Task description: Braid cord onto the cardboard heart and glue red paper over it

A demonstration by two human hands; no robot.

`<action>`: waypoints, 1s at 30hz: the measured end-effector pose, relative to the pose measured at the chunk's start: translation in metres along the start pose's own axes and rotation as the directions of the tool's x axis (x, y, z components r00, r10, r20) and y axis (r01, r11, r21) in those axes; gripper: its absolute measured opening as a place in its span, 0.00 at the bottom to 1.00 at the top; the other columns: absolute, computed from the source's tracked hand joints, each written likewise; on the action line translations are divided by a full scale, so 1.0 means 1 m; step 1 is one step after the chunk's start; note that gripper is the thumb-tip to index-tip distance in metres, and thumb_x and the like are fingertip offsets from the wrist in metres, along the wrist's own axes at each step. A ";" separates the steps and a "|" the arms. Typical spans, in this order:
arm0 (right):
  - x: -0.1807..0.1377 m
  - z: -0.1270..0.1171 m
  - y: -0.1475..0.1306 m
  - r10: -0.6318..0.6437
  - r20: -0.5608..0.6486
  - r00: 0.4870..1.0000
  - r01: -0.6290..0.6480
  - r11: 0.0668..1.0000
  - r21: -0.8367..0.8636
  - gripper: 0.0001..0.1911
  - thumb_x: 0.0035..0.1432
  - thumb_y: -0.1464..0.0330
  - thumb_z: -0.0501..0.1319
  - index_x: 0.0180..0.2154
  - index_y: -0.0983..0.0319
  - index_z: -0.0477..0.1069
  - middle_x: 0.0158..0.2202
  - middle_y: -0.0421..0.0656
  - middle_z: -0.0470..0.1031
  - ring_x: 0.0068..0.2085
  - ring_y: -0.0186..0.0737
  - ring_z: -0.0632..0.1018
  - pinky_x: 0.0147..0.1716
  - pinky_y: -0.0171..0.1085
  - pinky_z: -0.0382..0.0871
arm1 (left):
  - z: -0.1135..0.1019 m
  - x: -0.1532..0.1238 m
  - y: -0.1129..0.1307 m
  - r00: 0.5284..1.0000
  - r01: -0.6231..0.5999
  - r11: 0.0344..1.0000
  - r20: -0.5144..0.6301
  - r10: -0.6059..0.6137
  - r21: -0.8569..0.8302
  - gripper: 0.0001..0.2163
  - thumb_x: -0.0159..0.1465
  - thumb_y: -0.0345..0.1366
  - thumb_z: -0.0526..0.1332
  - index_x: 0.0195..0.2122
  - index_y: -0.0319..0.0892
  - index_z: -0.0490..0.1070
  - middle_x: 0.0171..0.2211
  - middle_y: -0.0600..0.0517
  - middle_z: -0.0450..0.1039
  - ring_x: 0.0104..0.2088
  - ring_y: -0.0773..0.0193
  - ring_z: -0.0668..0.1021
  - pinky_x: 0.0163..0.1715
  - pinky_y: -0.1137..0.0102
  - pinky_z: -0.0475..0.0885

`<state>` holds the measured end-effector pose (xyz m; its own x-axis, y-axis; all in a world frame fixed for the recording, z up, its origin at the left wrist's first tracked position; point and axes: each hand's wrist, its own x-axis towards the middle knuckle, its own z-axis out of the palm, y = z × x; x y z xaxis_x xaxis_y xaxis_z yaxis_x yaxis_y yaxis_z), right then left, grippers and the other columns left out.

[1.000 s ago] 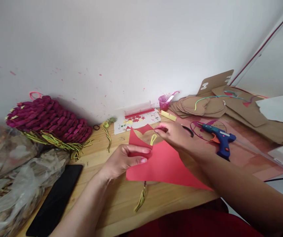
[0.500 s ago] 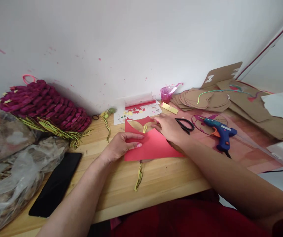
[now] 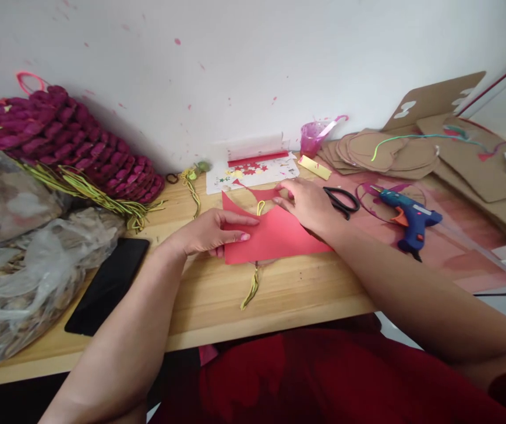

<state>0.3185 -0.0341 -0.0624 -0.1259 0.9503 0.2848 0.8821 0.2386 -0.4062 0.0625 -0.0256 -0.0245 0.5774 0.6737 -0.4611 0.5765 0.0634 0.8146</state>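
Note:
A sheet of red paper (image 3: 274,238) with curved cuts along its far edge lies on the wooden table in front of me. My left hand (image 3: 211,229) grips its left side, thumb on top and some fingers underneath. With thumb and fingers closed, my right hand (image 3: 308,203) pinches a narrow red paper strip (image 3: 259,192) at the far edge; whether strip and sheet still join under this hand is hidden. A yellow cord loop (image 3: 260,207) shows between strip and sheet. From under the near edge sticks out a yellow-green tassel (image 3: 250,291). Black-handled scissors (image 3: 343,203) lie beside my right hand.
Right of the scissors rests a blue glue gun (image 3: 407,218), with stacked cardboard pieces (image 3: 389,154) behind. A pink cup (image 3: 312,138) and paper stars (image 3: 253,169) are near the wall. A purple woven piece (image 3: 76,144), plastic bags (image 3: 40,282) and a black phone (image 3: 106,288) occupy the left.
The red strip in my right hand has come away from the sheet's left part, leaving a gap. My view has tilted down, so the table sits higher in the picture.

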 end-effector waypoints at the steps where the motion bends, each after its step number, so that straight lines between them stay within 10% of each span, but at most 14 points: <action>1: 0.000 -0.001 -0.001 0.006 0.004 1.000 -0.006 1.000 0.012 0.09 0.62 0.65 0.64 0.43 0.61 0.75 0.37 0.47 0.78 0.37 0.45 0.75 0.36 0.39 0.62 | -0.002 -0.002 0.000 0.999 0.018 1.000 0.033 -0.018 0.025 0.27 0.57 0.45 0.70 0.59 0.52 0.73 0.14 0.58 0.70 0.12 0.68 0.70 0.13 0.76 0.61; 17: 0.002 0.002 0.003 0.131 -0.010 0.991 -0.130 0.989 0.068 0.05 0.56 0.68 0.67 0.36 0.60 0.73 0.33 0.44 0.79 0.33 0.43 0.77 0.32 0.39 0.64 | -0.010 -0.006 0.001 0.984 -0.120 0.958 0.158 0.080 0.260 0.27 0.63 0.38 0.63 0.64 0.49 0.66 0.18 0.61 0.60 0.18 0.73 0.60 0.19 0.77 0.58; 30: 0.000 -0.001 0.003 0.105 -0.020 0.994 -0.103 0.989 0.104 0.04 0.57 0.67 0.66 0.34 0.61 0.73 0.34 0.44 0.80 0.34 0.41 0.77 0.33 0.39 0.65 | -0.006 -0.013 0.009 0.985 0.057 0.926 0.128 -0.112 0.372 0.30 0.65 0.42 0.59 0.68 0.54 0.57 0.20 0.59 0.64 0.18 0.69 0.70 0.17 0.77 0.58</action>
<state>0.3216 -0.0338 -0.0624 -0.0234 0.9660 0.2577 0.8384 0.1594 -0.5213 0.0563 -0.0293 -0.0091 0.5783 0.5626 -0.5908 0.7822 -0.1766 0.5975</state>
